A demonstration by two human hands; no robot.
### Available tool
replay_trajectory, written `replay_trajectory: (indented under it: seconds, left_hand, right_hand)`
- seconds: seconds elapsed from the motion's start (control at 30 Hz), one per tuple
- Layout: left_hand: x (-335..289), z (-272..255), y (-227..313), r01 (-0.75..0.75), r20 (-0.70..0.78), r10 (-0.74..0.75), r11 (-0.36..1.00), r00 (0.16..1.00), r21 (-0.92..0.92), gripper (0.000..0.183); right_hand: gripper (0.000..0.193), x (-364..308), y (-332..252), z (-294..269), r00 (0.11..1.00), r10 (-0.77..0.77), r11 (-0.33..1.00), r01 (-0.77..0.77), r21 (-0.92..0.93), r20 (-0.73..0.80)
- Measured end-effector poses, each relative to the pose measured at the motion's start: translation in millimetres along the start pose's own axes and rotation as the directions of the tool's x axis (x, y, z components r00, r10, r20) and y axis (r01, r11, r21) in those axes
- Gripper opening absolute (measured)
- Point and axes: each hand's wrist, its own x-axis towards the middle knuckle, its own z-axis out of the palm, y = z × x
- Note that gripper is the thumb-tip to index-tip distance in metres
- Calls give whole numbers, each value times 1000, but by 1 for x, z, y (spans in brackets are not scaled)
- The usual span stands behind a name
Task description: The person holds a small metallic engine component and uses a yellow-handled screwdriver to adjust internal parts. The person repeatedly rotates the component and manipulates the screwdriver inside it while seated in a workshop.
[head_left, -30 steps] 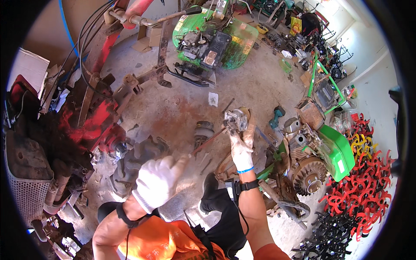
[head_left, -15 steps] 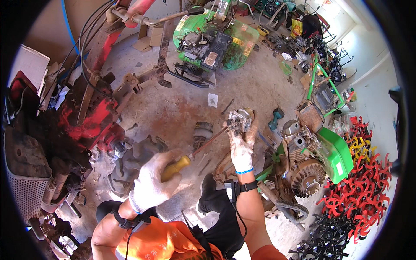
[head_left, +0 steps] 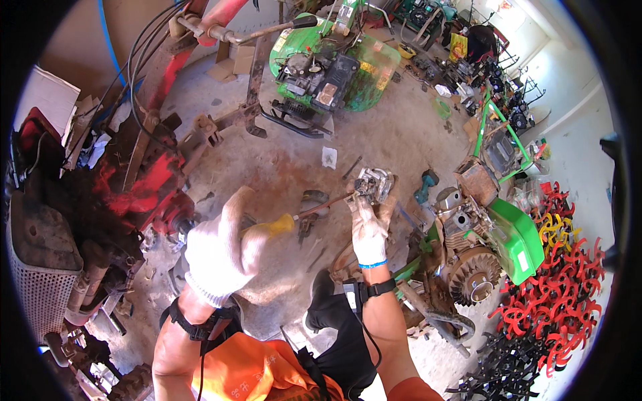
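Note:
My left hand (head_left: 217, 250), in a white knit glove, grips a screwdriver by its yellow handle (head_left: 273, 228), with one finger stretched upward off it. The long, rust-coloured shaft (head_left: 319, 208) slants up to the right, and its tip meets the near side of a small metal carburetor (head_left: 376, 183). Raised above the floor, the carburetor sits in the gloved fingers of my right hand (head_left: 370, 234). These fingers and the part hide just where the tip touches.
An engine (head_left: 461, 230) with a green tank (head_left: 516, 242) stands at right, beside heaped red curved blades (head_left: 548, 294). A green machine (head_left: 314, 77) is ahead. Red-painted machinery (head_left: 137, 184) and a perforated metal box (head_left: 43, 294) stand left. A teal power tool (head_left: 426, 186) lies on the floor.
My left hand has shifted left and slightly up, and one finger has lifted off the handle. The screwdriver lies flatter. In my right hand the carburetor has turned a little.

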Motion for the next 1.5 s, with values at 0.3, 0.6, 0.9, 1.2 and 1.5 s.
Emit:
replay_trajectory:
  seconds: [0.3, 0.6, 0.9, 1.2, 1.5]
  left_hand:
    - [3, 8, 22, 218, 34, -245, 779, 969, -587, 65]
    - [15, 5, 17, -30, -37, 18, 933, 999, -360, 55]
    - [15, 0, 8, 29, 52, -15, 960, 999, -279, 52]
    - [7, -8, 5, 233, 68, -223, 942, 973, -243, 67]
    - [8, -11, -3, 47, 68, -33, 975, 997, -217, 55]
  right_hand:
    - [99, 2, 8, -18, 999, 23, 994, -18, 112, -41]
    - [71, -3, 9, -27, 990, 140, 977, -138, 160, -4]
    - [46, 5, 27, -45, 985, 123, 964, -147, 220, 119]
    - [43, 3, 31, -45, 977, 194, 951, -210, 227, 90]
    - [44, 7, 41, -56, 957, 124, 916, -213, 341, 263]
